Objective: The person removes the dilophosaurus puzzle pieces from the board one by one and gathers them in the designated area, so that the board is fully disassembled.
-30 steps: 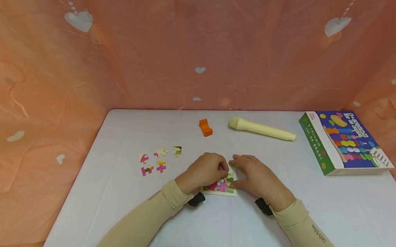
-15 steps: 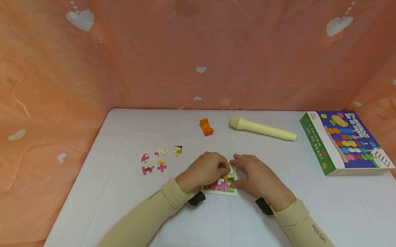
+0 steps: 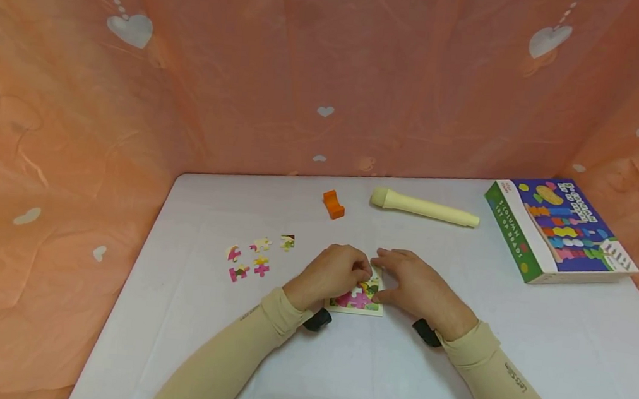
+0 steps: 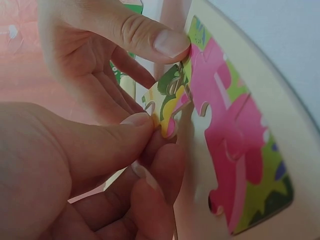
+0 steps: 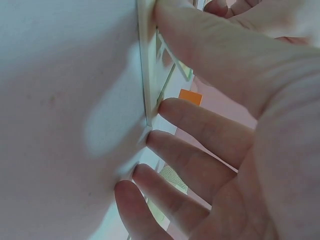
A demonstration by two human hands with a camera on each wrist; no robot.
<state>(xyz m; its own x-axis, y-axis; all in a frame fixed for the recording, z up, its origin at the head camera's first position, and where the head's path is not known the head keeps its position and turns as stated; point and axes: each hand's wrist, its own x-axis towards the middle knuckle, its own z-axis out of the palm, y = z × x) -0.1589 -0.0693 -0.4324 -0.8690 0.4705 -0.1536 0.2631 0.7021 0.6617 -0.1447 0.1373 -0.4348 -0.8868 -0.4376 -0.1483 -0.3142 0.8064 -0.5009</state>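
Note:
In the head view a small jigsaw board (image 3: pixel 354 312) with a cream rim lies in front of the person, partly hidden by both hands. My left hand (image 3: pixel 331 275) pinches a green and yellow puzzle piece (image 4: pixel 169 102) between thumb and fingers. In the left wrist view that piece is tilted up at the edge of the fitted pink pieces (image 4: pixel 235 130). Bare backing shows beside them. My right hand (image 3: pixel 421 292) rests at the board's right side, its thumb touching near the tilted piece. Its other fingers (image 5: pixel 200 125) are spread, some touching the rim and table.
Several loose puzzle pieces (image 3: pixel 238 273) lie on the white table to the left. Farther back are an orange curved block (image 3: pixel 333 205) and a pale yellow toy microphone (image 3: pixel 424 207). A bead-set box (image 3: pixel 560 232) stands at the right. An orange curtain (image 3: pixel 331 67) hangs behind.
Both hands stay at the board with almost no movement. The head view has shifted very slightly. The loose pieces lie as before.

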